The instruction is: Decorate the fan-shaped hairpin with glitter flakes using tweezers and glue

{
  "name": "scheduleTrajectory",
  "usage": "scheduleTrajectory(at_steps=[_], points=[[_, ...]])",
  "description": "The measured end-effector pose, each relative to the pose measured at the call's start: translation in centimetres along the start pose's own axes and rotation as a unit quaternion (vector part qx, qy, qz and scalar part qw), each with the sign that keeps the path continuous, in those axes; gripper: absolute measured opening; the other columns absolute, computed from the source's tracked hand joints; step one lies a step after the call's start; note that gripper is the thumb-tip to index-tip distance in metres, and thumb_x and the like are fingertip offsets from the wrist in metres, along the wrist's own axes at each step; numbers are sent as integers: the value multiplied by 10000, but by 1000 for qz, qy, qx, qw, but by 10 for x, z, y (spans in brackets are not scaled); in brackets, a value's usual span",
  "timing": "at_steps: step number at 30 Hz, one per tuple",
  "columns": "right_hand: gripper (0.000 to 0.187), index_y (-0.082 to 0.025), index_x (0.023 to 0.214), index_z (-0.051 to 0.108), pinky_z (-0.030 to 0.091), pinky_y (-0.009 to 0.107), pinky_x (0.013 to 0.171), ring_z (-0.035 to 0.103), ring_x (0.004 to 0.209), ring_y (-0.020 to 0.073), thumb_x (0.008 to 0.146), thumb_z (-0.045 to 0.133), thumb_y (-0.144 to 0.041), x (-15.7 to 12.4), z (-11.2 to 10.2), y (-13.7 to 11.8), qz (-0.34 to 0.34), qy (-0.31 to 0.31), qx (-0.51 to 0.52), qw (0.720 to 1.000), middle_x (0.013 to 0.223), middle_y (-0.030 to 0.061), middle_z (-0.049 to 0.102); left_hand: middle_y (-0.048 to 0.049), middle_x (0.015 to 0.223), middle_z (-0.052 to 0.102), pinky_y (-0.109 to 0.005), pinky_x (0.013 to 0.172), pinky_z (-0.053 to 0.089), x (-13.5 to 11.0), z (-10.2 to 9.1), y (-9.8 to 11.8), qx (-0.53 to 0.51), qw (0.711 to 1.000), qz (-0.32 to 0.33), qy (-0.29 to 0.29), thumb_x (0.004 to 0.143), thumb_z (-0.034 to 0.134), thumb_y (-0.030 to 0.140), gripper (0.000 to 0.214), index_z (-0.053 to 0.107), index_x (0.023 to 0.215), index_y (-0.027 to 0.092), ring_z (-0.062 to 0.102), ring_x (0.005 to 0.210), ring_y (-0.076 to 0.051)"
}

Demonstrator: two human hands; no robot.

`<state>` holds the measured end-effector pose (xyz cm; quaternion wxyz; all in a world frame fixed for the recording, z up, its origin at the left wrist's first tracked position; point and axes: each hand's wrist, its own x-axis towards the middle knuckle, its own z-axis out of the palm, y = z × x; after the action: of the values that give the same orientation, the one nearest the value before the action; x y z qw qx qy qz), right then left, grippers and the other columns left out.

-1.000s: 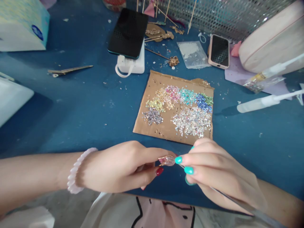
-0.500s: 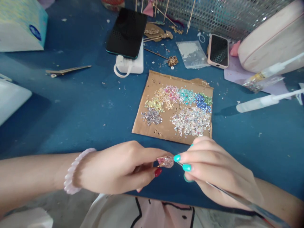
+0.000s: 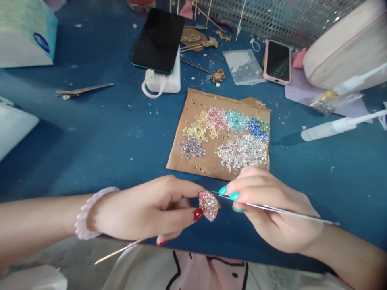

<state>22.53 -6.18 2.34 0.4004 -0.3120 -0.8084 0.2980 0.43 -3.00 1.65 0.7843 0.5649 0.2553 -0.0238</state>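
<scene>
Between the thumb and fingers of my left hand is a fan-shaped hairpin, its head covered with small pink and clear rhinestones. A thin gold stick, apparently its stem, comes out below my left wrist. My right hand is closed around slim metal tweezers, whose tips are close to the upper edge of the fan. Whether the tips touch it or grip a stone I cannot tell. Just beyond my hands lies a piece of cardboard bearing sorted piles of rhinestones in several colours, clear ones nearest my right hand.
A black phone rests on a white power bank. Farther right are a small plastic bag, a pink-cased phone and a glue syringe. A metal clip and tissue box lie left.
My left hand has turned the hairpin so the fan's stoned face shows more and its stem is visible. The tweezers have swung to a flatter angle, with my right hand slightly higher.
</scene>
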Motion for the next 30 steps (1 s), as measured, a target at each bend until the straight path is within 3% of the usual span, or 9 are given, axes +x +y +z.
scheduleTrajectory(at_steps=[9,18,30], points=[[136,-159,915,567,539,335,733,649,793,135,840,516,-59,-1,2,2,18,1,17,1000,811,60,684,79,454,415,-128,340,234,-1,1,-1,26,1000,-16,2,907,372,212,217,547,1029,178,293,349,-54],[125,-120,893,572,530,335,746,647,793,142,813,537,-31,-1,2,2,9,10,30,999,809,88,679,86,452,429,-127,350,254,-1,-1,0,38,999,-33,-3,885,377,179,224,543,1035,182,344,355,-56],[111,-112,889,575,531,332,740,652,776,141,820,529,-39,-1,2,2,9,4,31,999,797,95,681,97,448,396,-133,338,242,0,1,-1,41,999,-1,11,880,393,187,236,554,1051,204,314,342,-62]])
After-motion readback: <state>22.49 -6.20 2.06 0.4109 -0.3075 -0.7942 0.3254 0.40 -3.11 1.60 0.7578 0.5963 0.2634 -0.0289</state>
